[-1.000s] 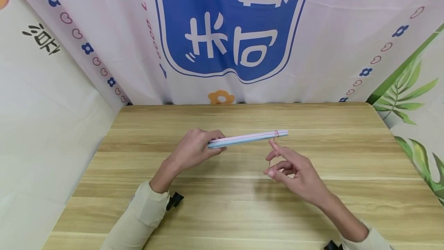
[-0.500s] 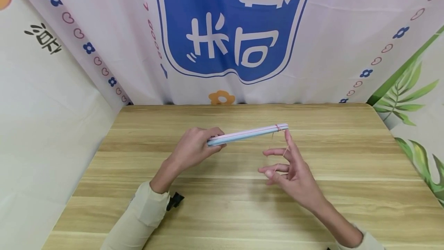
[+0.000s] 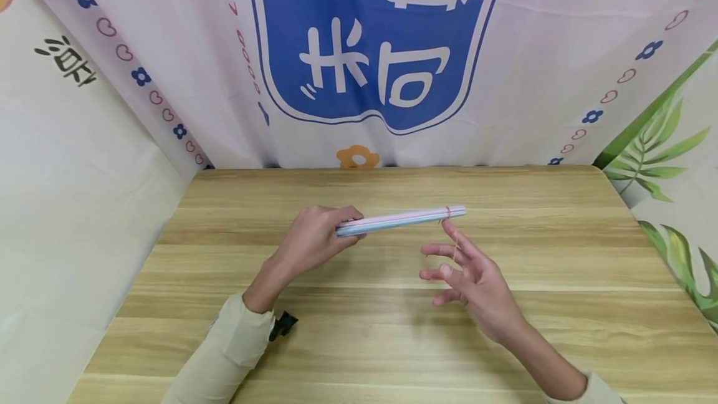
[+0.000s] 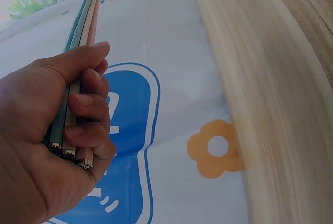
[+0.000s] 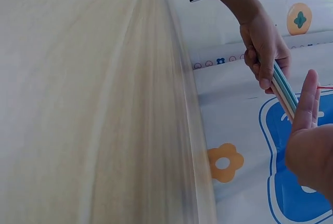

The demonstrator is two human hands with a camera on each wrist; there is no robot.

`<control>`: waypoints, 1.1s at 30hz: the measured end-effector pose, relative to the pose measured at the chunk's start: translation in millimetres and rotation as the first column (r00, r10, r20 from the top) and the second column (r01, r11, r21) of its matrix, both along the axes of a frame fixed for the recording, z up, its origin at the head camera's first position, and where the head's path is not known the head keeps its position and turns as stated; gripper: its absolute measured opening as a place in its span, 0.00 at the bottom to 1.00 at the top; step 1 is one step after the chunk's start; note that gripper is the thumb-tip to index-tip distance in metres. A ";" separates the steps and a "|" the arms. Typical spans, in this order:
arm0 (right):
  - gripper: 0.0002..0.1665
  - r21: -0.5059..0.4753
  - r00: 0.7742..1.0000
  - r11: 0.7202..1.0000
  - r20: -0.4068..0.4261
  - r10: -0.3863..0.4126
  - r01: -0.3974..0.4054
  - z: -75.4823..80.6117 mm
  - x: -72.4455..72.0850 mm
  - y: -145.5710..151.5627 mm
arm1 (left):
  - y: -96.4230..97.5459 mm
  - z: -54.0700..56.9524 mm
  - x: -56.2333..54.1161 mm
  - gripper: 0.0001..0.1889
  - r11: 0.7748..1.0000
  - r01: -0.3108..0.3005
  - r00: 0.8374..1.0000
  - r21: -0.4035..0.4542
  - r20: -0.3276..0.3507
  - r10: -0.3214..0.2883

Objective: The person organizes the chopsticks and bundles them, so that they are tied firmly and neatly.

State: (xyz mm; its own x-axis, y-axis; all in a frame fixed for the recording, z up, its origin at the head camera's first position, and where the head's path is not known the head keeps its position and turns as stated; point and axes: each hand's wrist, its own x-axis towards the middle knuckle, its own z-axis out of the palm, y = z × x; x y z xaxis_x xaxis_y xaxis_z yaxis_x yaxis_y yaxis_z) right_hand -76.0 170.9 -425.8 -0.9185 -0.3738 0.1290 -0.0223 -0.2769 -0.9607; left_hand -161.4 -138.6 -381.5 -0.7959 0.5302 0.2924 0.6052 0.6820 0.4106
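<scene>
A bundle of pink and blue pencils (image 3: 392, 221) is held above the table, slanting slightly up to the right. My left hand (image 3: 316, 237) grips its left end; in the left wrist view the curled fingers (image 4: 89, 107) wrap the pencils (image 4: 83, 28). A red rubber band (image 3: 448, 211) circles the bundle's right end. From there a thin strand runs down to my right hand (image 3: 477, 282), whose fingers are spread below that end. The index fingertip is at or just under the bundle. In the right wrist view, part of the band (image 5: 325, 87) stretches beside a straight finger (image 5: 308, 91).
A wood-grain table (image 3: 359, 341) lies beneath both hands. Behind it hangs a pale curtain (image 3: 533, 80) with a blue printed panel. Leaf-patterned cloth (image 3: 662, 142) covers the right side. A black strap piece (image 3: 283, 325) shows at my left cuff.
The right index finger rose to the bundle's end, then came down and left; the other fingers have spread and the thumb has lifted. The bundle's right end rose, then dipped. The left hand keeps its grip.
</scene>
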 end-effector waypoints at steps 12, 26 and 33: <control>0.35 -0.255 0.995 0.966 0.080 0.052 -0.030 -0.8 -8.4 7.9 | -3.0 5.0 0.6 0.10 0.998 0.061 0.998 0.032 0.031 -0.062; 0.27 -0.309 0.997 0.949 0.015 0.071 -0.063 -3.8 -20.6 22.8 | -7.1 7.4 -0.5 0.12 0.990 0.138 0.987 0.030 0.083 -0.140; 0.26 -0.262 0.999 0.964 0.007 0.043 -0.040 -1.3 -24.5 29.6 | -6.8 10.1 -0.4 0.10 0.986 0.166 0.979 0.021 0.118 -0.167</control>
State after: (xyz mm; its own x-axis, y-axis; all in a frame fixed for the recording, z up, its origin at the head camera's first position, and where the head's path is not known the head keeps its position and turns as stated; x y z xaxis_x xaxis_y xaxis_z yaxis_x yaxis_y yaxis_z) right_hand -100.6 200.4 -427.1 -0.9052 -0.3661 0.2160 0.0060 -0.5192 -0.8546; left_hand -161.7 -145.5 -371.4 -0.7262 0.6554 0.2076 0.6562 0.5710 0.4933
